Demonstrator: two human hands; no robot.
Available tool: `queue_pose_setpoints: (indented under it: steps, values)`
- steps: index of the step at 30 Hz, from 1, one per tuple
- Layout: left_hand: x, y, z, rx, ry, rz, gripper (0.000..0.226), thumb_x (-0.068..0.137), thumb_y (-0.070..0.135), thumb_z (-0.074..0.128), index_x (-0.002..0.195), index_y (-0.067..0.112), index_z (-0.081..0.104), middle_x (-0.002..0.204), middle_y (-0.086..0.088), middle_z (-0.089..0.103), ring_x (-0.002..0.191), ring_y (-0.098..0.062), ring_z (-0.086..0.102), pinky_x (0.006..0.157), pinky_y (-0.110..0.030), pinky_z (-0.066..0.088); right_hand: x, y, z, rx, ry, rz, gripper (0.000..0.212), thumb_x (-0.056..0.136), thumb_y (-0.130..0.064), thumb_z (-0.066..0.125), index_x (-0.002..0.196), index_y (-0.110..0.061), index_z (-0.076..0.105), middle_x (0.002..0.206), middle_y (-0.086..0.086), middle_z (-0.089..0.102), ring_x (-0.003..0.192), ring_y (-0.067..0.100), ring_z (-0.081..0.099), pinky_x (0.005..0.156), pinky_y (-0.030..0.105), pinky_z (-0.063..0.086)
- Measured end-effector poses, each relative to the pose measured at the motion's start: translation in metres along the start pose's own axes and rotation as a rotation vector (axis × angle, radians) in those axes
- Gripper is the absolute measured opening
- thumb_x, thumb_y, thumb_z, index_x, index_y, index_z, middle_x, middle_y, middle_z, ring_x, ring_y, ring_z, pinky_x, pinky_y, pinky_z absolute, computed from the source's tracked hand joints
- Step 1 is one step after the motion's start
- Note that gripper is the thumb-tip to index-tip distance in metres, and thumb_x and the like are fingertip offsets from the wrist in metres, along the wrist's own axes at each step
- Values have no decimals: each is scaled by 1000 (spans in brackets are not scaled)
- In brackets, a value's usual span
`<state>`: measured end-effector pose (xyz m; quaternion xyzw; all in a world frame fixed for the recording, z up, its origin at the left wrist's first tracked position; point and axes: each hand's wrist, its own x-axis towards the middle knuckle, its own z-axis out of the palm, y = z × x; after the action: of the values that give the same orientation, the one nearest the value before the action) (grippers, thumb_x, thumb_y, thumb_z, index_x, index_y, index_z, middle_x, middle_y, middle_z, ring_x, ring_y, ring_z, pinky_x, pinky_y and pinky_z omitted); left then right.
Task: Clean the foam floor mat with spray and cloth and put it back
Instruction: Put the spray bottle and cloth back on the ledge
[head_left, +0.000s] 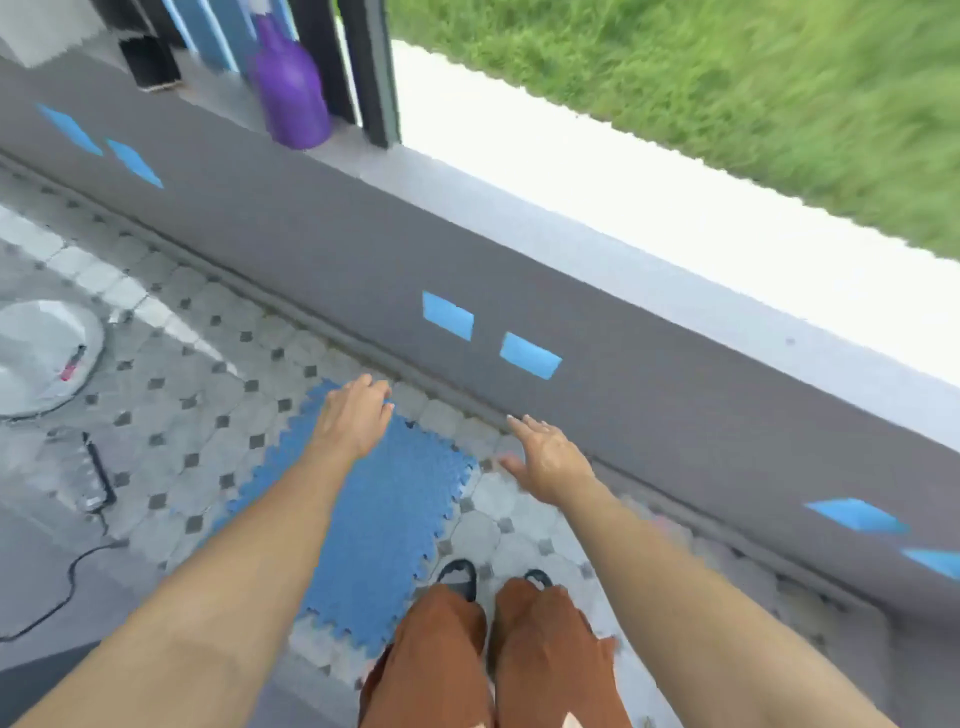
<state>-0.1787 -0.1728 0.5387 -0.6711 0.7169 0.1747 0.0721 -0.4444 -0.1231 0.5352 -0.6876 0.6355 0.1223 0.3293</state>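
Reaching toward the blue foam mat (384, 514) at lower centre, both hands empty, fingers spread. Looked light and floppy; best pinched at the toothed far edge.

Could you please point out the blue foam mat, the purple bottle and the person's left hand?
blue foam mat (384, 519): head view, its bare middle between the forearms.
purple bottle (293, 88): head view, its body, on the ledge.
left hand (353, 421): head view, its back, over the mat's far edge.

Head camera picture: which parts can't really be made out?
- Blue foam mat: the left arm and left hand cover part of it; brown-trousered legs hide its near corner.
- Purple bottle: top cut off by the upper edge, blurred; no label readable.
- Round white object: cut by the left edge, unidentifiable.
- No cloth visible.
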Motion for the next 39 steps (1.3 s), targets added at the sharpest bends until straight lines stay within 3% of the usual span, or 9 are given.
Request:
queue_pose_setpoints:
  steps: [10,17,26,31,39]
  values:
    - [10,300,38,263,-95,755,34,95,33,50,124,15,55,119,-10,56,110,-31,56,88,-42,46,-202,209,76,513,183,740,71,96,-54,45,156,-32,13,163,2,20,147,28,23,116,47,28]
    - [-69,462,84,195,-190,1137,40,95,30,51,130,12,50,130,-13,46,106,-35,53,85,-44,46,-351,249,151,821,373,1200,69,97,-53,44,156,-29,16,162,5,21,146,30,26,115,44,31]
    - [-103,523,172,521,-401,1494,48,95,33,48,138,14,39,136,-10,40,115,-30,47,90,-40,45,-377,186,232,1497,825,1759,63,96,-46,54,149,-18,35,151,10,42,137,31,41,109,38,34]
    - [-116,519,211,649,-518,1554,50,96,35,48,140,14,35,135,-11,41,116,-30,46,89,-39,44,-355,134,275,1760,770,1913,66,94,-47,57,148,-15,36,150,13,44,136,31,43,106,36,35]
    - [-157,512,313,742,-698,1548,55,95,37,49,143,14,35,139,-12,42,125,-31,42,98,-42,42,-330,133,353,2017,731,1900,57,92,-41,62,141,-15,47,143,11,50,130,28,49,96,29,38]
